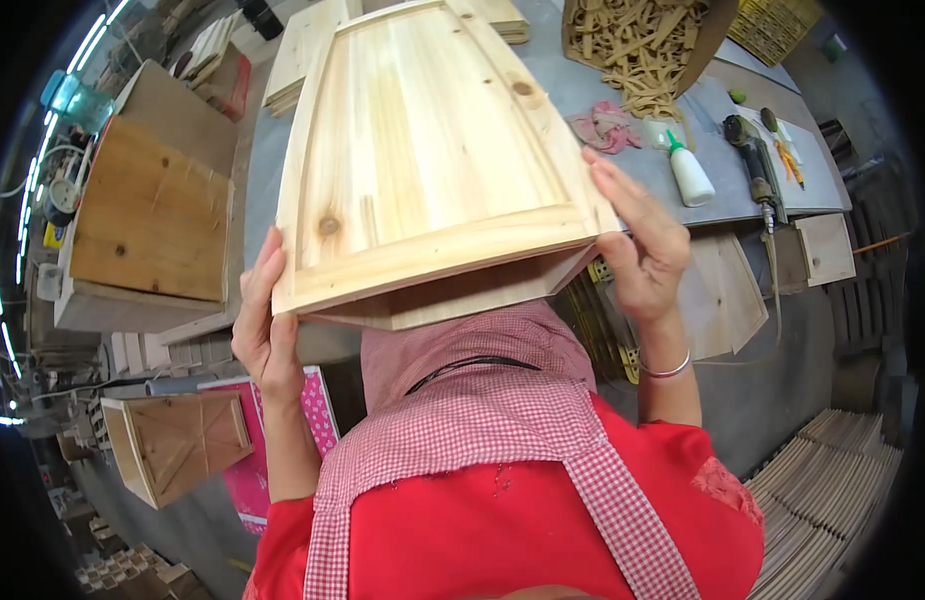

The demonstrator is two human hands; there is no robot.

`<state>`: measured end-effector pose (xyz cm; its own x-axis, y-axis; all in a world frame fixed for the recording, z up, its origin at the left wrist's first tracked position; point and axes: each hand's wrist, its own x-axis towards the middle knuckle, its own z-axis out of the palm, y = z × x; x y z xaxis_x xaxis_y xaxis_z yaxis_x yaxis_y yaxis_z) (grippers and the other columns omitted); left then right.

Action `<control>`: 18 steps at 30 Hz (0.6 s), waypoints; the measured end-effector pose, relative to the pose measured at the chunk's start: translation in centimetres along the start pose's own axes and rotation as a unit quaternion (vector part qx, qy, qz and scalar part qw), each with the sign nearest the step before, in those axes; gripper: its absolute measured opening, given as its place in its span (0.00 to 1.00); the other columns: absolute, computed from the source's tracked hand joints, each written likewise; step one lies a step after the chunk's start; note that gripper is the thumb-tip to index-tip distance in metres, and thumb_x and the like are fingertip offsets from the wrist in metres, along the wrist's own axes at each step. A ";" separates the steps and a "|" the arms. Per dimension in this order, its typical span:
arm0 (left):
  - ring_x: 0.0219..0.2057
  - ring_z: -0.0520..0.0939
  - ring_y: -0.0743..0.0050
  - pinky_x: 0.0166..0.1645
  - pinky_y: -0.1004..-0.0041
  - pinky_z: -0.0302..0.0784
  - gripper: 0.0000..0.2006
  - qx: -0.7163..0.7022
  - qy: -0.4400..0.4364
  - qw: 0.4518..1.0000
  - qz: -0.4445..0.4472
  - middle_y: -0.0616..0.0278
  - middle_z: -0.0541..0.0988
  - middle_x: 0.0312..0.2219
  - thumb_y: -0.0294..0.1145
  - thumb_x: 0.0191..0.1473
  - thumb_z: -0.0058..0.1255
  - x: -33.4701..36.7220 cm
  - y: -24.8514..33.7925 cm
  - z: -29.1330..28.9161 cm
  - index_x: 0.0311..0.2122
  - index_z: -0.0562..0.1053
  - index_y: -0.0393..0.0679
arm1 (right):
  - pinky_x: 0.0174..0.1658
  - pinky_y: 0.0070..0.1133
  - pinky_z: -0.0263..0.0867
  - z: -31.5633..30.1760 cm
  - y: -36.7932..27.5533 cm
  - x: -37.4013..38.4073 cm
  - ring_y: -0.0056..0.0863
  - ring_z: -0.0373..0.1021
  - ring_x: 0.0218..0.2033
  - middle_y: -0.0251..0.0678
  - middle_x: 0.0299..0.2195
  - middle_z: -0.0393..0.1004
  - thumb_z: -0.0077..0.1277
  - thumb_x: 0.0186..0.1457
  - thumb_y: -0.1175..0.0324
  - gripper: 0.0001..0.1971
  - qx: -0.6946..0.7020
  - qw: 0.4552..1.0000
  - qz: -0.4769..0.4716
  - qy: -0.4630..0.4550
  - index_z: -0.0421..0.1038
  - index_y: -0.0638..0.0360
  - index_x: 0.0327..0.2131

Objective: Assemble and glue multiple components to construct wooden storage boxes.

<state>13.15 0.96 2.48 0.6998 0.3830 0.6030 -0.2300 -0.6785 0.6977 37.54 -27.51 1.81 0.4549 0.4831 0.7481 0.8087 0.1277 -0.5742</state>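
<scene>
A large pale wooden box (432, 130) with a framed panel on top is tilted toward me over the worktable. Its near end shows a dark hollow beneath the panel's edge. My left hand (265, 315) grips the near left corner, fingers along the side and thumb below. At the near right corner my right hand (644, 235) is closed on the frame, fingers on the outer side and thumb near the lower edge. The far end of the box runs out of the top of the view.
On the table (722, 105) lie a white glue bottle (690, 172) with a green tip, a pink cloth (607, 127), an air tool (752, 160) and a carton of tan strips (642, 50). A wooden box (147, 210) stands left, another (182, 440) lower left. Stacked slats (812, 500) lie lower right.
</scene>
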 end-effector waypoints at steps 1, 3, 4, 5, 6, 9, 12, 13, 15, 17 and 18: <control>0.58 0.69 0.57 0.63 0.62 0.59 0.23 0.002 0.000 1.000 0.007 0.41 0.67 0.59 0.35 0.59 0.44 0.0 0.0 0.1 0.56 0.69 0.30 | 0.54 0.28 0.66 0.1 -0.1 0.1 0.43 0.73 0.50 0.54 0.50 0.73 0.53 0.56 0.67 0.21 -0.004 1.000 0.002 -0.002 0.71 0.71 0.50; 0.58 0.69 0.56 0.63 0.62 0.59 0.23 0.011 -0.003 1.000 -0.009 0.41 0.67 0.59 0.35 0.60 0.44 -0.3 0.0 0.0 0.56 0.69 0.30 | 0.52 0.28 0.67 0.5 -0.2 -0.4 0.44 0.73 0.49 0.55 0.50 0.73 0.53 0.57 0.66 0.21 -0.030 0.999 0.001 0.014 0.71 0.72 0.50; 0.59 0.69 0.55 0.63 0.61 0.60 0.22 0.000 0.004 1.000 -0.005 0.40 0.67 0.59 0.34 0.61 0.44 -0.7 -0.5 -0.1 0.55 0.69 0.30 | 0.50 0.27 0.68 0.6 -0.5 -0.5 0.44 0.74 0.48 0.55 0.49 0.74 0.54 0.57 0.66 0.21 -0.050 0.999 0.002 0.018 0.71 0.72 0.50; 0.59 0.69 0.55 0.63 0.61 0.60 0.21 -0.007 0.010 1.000 -0.011 0.40 0.67 0.59 0.33 0.61 0.44 -1.0 -0.5 0.0 0.55 0.70 0.30 | 0.49 0.27 0.69 0.6 -0.9 -0.7 0.45 0.75 0.46 0.55 0.48 0.74 0.55 0.56 0.68 0.20 -0.056 0.998 -0.003 0.035 0.71 0.72 0.49; 0.59 0.69 0.54 0.63 0.61 0.60 0.21 -0.011 0.020 1.000 -0.018 0.40 0.67 0.59 0.33 0.61 0.45 -1.4 -0.5 -0.1 0.55 0.70 0.30 | 0.47 0.26 0.70 0.8 -1.0 -0.9 0.45 0.75 0.45 0.55 0.47 0.74 0.56 0.56 0.69 0.19 -0.058 0.997 -0.009 0.049 0.72 0.72 0.48; 0.57 0.71 0.54 0.63 0.60 0.60 0.18 -0.014 0.057 0.998 -0.031 0.39 0.68 0.58 0.28 0.60 0.45 -2.5 -0.6 -0.2 0.53 0.72 0.32 | 0.43 0.27 0.72 0.0 -0.9 -1.2 0.41 0.76 0.37 0.51 0.42 0.78 0.57 0.53 0.72 0.14 -0.118 0.986 -0.097 0.066 0.75 0.69 0.43; 0.59 0.69 0.49 0.64 0.56 0.59 0.16 -0.007 0.059 0.997 -0.044 0.38 0.69 0.57 0.24 0.58 0.46 -3.2 -0.5 -0.9 0.51 0.73 0.35 | 0.42 0.29 0.72 -1.3 2.3 0.6 0.41 0.76 0.36 0.46 0.37 0.79 0.57 0.52 0.73 0.07 -0.167 0.975 -0.077 0.127 0.76 0.67 0.35; 0.59 0.69 0.48 0.64 0.55 0.59 0.15 -0.032 0.075 0.996 -0.044 0.38 0.69 0.57 0.22 0.58 0.46 -3.3 -0.6 -0.6 0.50 0.74 0.36 | 0.43 0.31 0.70 -1.4 6.5 2.1 0.41 0.74 0.38 0.45 0.37 0.78 0.56 0.52 0.72 0.07 -0.153 0.972 -0.025 0.178 0.76 0.65 0.34; 0.59 0.69 0.49 0.64 0.54 0.59 0.15 -0.040 0.080 0.995 -0.048 0.39 0.69 0.57 0.21 0.58 0.46 -3.3 -0.4 -0.4 0.51 0.74 0.37 | 0.46 0.33 0.68 -2.7 15.6 5.2 0.42 0.73 0.40 0.45 0.37 0.77 0.56 0.52 0.67 0.10 -0.248 0.955 0.074 0.143 0.76 0.63 0.34; 0.59 0.69 0.49 0.64 0.54 0.59 0.15 -0.041 0.076 0.995 -0.048 0.39 0.69 0.57 0.22 0.57 0.47 -3.0 -0.5 -0.3 0.50 0.74 0.38 | 0.49 0.37 0.64 -3.9 25.1 6.3 0.43 0.71 0.42 0.46 0.37 0.77 0.57 0.51 0.62 0.14 -0.429 0.888 0.151 0.072 0.77 0.62 0.37; 0.59 0.69 0.49 0.63 0.55 0.60 0.15 -0.033 0.074 0.996 -0.049 0.39 0.69 0.57 0.22 0.57 0.47 -3.1 -0.6 -0.5 0.50 0.74 0.38 | 0.50 0.38 0.63 -4.1 27.3 6.9 0.44 0.72 0.43 0.47 0.38 0.77 0.56 0.51 0.60 0.15 -0.506 0.843 0.180 0.025 0.78 0.61 0.37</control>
<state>10.81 0.51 0.41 0.6152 0.5363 0.5778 -0.2130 -0.5927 0.7768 64.33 -24.20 -7.33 0.7339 0.2914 0.6136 0.5070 -0.8361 -0.2094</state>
